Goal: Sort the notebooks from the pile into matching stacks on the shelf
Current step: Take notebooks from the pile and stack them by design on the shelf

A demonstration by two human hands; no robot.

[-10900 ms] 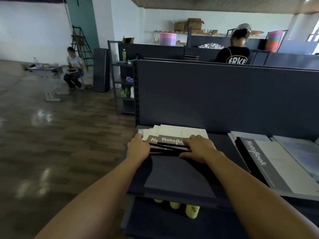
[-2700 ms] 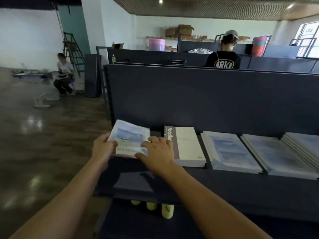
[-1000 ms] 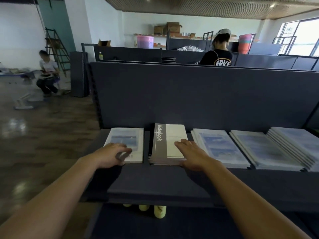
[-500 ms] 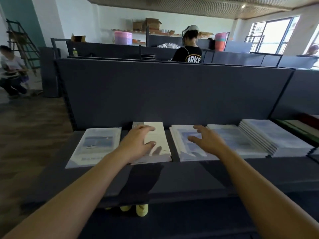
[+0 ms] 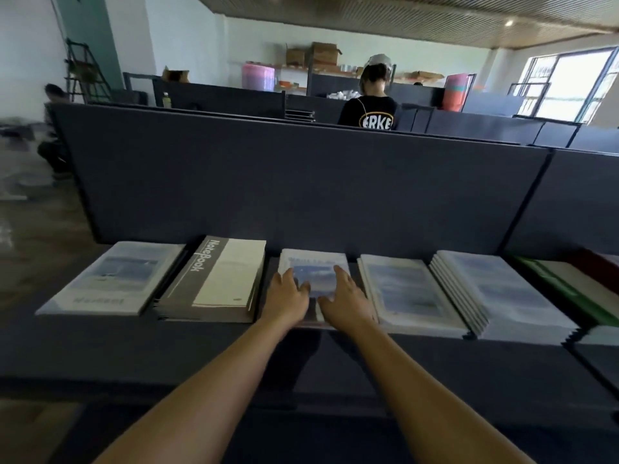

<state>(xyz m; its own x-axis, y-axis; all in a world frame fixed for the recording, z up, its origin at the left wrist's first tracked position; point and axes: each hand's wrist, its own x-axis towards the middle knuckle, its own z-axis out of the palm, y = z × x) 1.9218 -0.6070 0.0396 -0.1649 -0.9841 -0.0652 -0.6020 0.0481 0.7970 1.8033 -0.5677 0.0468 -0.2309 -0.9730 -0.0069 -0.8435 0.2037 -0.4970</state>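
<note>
Here, a pale blue sky-print notebook [image 5: 313, 267] lies flat on the dark grey shelf [image 5: 201, 349], between the grey-and-cream "NoteBook" stack [image 5: 217, 279] and a matching blue stack [image 5: 407, 293]. The left hand [image 5: 284, 301] and right hand [image 5: 346, 304] rest on its cover, fingers spread, not clamped.

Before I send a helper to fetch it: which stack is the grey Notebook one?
On the dark shelf, count from the left end: it is the second stack, beside the left hand. Its cover is grey and cream, with "NoteBook" printed along the grey band; its neighbours have pale blue picture covers.
</note>
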